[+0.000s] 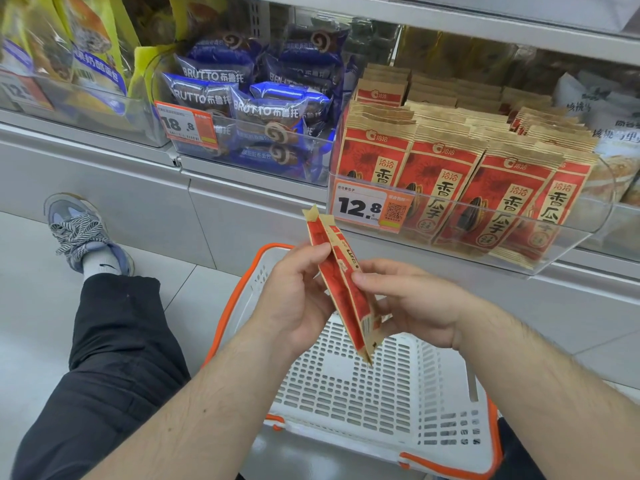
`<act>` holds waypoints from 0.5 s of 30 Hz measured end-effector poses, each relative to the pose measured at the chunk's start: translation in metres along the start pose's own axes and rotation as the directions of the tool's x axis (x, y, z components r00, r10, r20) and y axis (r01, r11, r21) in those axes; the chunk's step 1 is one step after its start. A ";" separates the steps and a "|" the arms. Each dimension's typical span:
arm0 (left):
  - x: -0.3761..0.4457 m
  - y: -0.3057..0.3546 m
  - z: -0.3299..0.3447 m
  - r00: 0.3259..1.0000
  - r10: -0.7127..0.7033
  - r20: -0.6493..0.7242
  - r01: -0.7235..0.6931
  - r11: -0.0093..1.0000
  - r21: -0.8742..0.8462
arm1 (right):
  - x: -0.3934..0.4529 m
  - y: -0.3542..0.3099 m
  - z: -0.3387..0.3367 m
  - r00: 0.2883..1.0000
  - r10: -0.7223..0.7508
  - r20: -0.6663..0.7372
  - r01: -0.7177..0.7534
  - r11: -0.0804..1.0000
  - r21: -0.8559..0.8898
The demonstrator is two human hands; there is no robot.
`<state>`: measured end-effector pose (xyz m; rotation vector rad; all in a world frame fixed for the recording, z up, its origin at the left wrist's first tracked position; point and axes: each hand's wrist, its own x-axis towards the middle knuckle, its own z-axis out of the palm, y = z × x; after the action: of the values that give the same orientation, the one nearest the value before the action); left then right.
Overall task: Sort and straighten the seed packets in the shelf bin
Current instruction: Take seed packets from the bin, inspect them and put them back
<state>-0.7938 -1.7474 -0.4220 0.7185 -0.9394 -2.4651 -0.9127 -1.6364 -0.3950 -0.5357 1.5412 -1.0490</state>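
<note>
Seed packets [341, 282] pinched edge-on by left hand [294, 299] and right hand [412, 303] | squared before return to shelf bin [571, 233]

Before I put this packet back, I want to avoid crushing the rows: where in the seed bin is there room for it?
The seed bin is crowded: packets stand tight across the front. The only slack shows at its right end, between the leaning last packet and the curved wall. Left hand and right hand hold the packet above the basket, whose white floor is bare.
</note>
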 end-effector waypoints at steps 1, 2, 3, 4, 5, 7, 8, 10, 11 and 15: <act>0.000 0.000 0.000 1.000 -0.013 -0.010 0.013 1.000 -0.005 | 0.000 0.000 0.001 1.000 -0.011 -0.021 0.010 1.000 -0.023; 0.000 0.001 0.001 0.999 -0.020 -0.033 0.020 1.000 -0.003 | 0.000 0.000 0.002 0.998 -0.025 -0.052 0.021 0.998 -0.064; 0.000 0.001 0.001 0.998 -0.019 -0.056 0.019 1.000 0.002 | 0.002 0.000 0.002 0.995 -0.039 -0.090 0.029 0.993 -0.116; 0.000 0.002 0.002 0.997 -0.017 -0.076 0.018 1.000 0.009 | 0.003 0.000 0.002 0.990 -0.057 -0.131 0.035 0.985 -0.170; 0.000 0.003 0.003 0.996 -0.016 -0.093 0.018 1.000 0.021 | 0.005 0.002 0.002 0.981 -0.079 -0.175 0.040 0.975 -0.217; -0.001 0.003 0.005 0.994 -0.008 -0.113 0.016 0.997 0.073 | 0.008 0.004 0.003 0.961 -0.117 -0.250 0.042 0.957 -0.287; 0.000 0.003 0.005 0.993 0.008 -0.122 0.006 0.994 0.113 | 0.009 0.005 0.003 0.956 -0.127 -0.263 0.041 0.950 -0.309; 0.000 0.003 0.004 0.992 0.035 -0.125 -0.011 0.982 0.187 | 0.008 0.003 0.002 0.958 -0.141 -0.249 0.051 0.940 -0.338; -0.001 0.004 0.004 0.993 0.034 -0.114 -0.009 0.977 0.212 | 0.006 0.001 0.001 0.955 -0.163 -0.247 0.070 0.936 -0.345; -0.003 0.007 0.003 0.999 -0.034 -0.023 0.039 0.960 0.277 | 0.001 -0.010 0.000 0.880 -0.346 -0.324 0.249 0.919 -0.306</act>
<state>-0.7918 -1.7484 -0.4142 0.8529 -1.2922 -2.3784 -0.9147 -1.6424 -0.3872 -0.8106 1.9938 -1.2484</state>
